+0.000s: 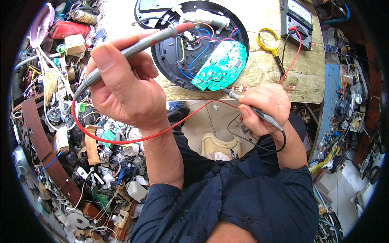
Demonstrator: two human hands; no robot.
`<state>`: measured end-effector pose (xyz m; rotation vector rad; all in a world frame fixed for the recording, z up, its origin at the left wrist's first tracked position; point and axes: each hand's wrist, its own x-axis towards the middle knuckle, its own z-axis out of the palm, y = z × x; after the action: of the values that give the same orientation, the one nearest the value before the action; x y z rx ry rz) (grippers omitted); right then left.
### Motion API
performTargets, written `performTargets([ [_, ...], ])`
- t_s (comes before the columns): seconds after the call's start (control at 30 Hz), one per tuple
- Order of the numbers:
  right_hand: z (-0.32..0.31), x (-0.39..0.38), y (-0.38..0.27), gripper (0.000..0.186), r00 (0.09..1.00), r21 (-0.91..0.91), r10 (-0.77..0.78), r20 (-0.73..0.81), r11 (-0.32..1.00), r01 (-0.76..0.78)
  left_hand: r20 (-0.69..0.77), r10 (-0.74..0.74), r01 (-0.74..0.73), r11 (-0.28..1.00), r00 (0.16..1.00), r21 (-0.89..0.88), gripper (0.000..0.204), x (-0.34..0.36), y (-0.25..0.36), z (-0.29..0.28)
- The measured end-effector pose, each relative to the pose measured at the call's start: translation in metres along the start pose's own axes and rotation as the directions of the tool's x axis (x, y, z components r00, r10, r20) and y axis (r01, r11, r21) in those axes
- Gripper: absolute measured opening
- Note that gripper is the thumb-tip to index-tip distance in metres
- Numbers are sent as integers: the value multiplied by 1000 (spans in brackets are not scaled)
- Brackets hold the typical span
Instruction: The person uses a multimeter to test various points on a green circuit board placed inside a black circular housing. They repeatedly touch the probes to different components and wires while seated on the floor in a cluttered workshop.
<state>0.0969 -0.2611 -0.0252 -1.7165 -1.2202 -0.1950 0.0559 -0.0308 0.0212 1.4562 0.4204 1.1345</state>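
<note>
My left hand is closed on a grey test probe with a red tip, raised above the table's near left part and apart from the board. A red lead loops down from this probe. My right hand pinches a second grey test probe with a black lead. Its tip points at the lower edge of a green circuit board; whether it touches, I cannot tell. The board lies tilted in a round black housing, with blue, red and yellow wires running from it.
An analog multimeter stands at the table's far right, with red and black leads plugged in. Beside it lies a yellow-rimmed magnifying glass. Piled electronic scrap fills the left side. A cream plastic stool is below the wooden table.
</note>
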Motion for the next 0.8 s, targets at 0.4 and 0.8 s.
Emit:
performTargets([
  [0.4,3,3,-1,23,1000,19,-11,15,1000,10,32,42,-42,999,999,3,55,1,-5,-7],
  [0.8,4,1,-3,17,999,21,19,47,1000,-20,16,56,-56,998,998,-12,57,2,-6,-6],
])
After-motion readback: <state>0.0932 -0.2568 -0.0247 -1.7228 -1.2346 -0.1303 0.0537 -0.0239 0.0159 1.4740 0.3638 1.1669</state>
